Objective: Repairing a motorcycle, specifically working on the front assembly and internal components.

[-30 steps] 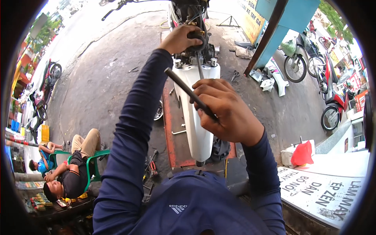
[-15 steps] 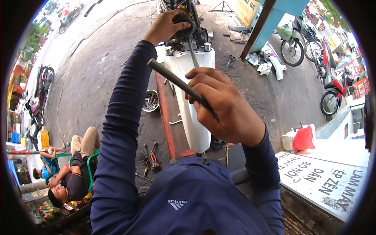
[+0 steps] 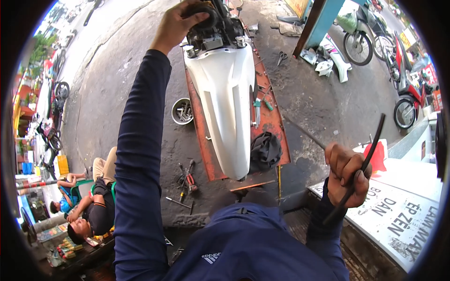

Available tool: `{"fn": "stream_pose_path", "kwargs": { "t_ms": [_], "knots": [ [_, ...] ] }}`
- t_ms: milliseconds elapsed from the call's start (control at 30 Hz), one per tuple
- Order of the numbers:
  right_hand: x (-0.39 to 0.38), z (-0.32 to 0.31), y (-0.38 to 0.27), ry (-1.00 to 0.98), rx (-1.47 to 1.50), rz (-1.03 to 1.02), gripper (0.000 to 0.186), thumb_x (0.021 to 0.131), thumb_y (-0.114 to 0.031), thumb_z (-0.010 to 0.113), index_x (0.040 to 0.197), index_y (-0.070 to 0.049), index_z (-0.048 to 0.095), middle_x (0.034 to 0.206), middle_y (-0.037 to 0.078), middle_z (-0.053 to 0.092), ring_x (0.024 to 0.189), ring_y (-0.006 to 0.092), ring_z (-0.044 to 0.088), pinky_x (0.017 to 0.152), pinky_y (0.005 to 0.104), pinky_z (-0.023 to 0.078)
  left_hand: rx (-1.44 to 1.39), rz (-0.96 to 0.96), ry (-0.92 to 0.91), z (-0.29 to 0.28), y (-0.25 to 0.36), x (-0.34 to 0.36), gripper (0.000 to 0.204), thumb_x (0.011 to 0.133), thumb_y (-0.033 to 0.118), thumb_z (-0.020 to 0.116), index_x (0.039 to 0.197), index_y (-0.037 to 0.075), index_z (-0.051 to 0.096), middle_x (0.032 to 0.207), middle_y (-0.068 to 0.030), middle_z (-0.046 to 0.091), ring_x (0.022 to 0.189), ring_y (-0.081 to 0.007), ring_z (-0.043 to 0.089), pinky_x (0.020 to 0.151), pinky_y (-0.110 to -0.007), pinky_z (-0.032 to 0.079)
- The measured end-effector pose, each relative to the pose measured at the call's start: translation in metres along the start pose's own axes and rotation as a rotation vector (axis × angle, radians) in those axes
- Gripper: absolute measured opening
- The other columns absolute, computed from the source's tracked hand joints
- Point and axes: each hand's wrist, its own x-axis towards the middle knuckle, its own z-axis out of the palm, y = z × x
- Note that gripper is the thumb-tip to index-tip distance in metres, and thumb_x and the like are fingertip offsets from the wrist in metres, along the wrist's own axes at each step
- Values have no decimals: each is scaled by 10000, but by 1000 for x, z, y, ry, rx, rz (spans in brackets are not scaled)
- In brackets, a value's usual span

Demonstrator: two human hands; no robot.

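Note:
My left hand (image 3: pixel 180 23) grips a round black part (image 3: pixel 211 18) at the far end of a partly stripped motorbike; the fingertips lie at the top edge of the view. A long white fender or body panel (image 3: pixel 229 103) stretches from there toward me. At the right, my closed right hand (image 3: pixel 346 173) holds a T-handle wrench (image 3: pixel 375 140). Its dark crossbar slants through the fist, and the thin shaft points back toward the bike. The wrench's tip looks free of the bike, out over the ground.
Beneath the bike is a red metal platform (image 3: pixel 206 150) bearing hand tools and a black cloth (image 3: pixel 266 150). A bowl of bolts (image 3: pixel 182 111), pliers (image 3: pixel 190 181) and scissors (image 3: pixel 281 57) lie around it. One person (image 3: pixel 93 206) reclines at left; motorbikes (image 3: pixel 407 110) and a signboard (image 3: pixel 389 210) stand right.
My right hand has swung from above the white panel out to the right and toward me, carrying the wrench away from the bike. My left hand remains at the round black part.

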Motion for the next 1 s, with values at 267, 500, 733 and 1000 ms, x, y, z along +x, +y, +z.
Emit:
{"fn": "stream_pose_path", "kwargs": {
  "t_ms": [267, 500, 733, 1000],
  "knots": [
    [-131, -22, 98, 233, -707, 894, 304, 894, -211, 643, 713, 31, 610, 541, 24, 502, 523, 65, 431, 464, 285, 351, 68, 142, 308, 26, -7, -16, 394, 908, 241, 672, 1204, -11, 611, 1117, -72, 663, 1032, -113, 597, 952, -243, 434],
    [-274, -103, 249, -289, -1018, 1294, 573, 861, -457, 605, 649, 75, 634, 714, 316, 609, 718, 477, 622, 676, 524, 500, -97, 193, 666, 43, -37, -20, 404, 896, 215, 676, 1197, -38, 579, 1109, -106, 639, 1037, -174, 609, 913, -296, 480],
    [-358, -206, 311, -873, -1154, 1592, 652, 826, -590, 518, 860, 35, 703, 917, 290, 664, 901, 429, 653, 827, 489, 516, 54, 303, 786, 71, -49, -32, 466, 943, 326, 578, 1313, 55, 496, 1250, -121, 570, 1115, -220, 582, 978, -370, 460],
    [-350, -240, 322, -991, -983, 1619, 680, 914, -577, 412, 941, 46, 685, 1007, 287, 654, 993, 434, 621, 881, 500, 479, 60, 242, 730, 65, -50, -37, 548, 953, 420, 526, 1239, -47, 532, 1142, -148, 625, 1003, -223, 646, 858, -352, 537]
  ]
}}
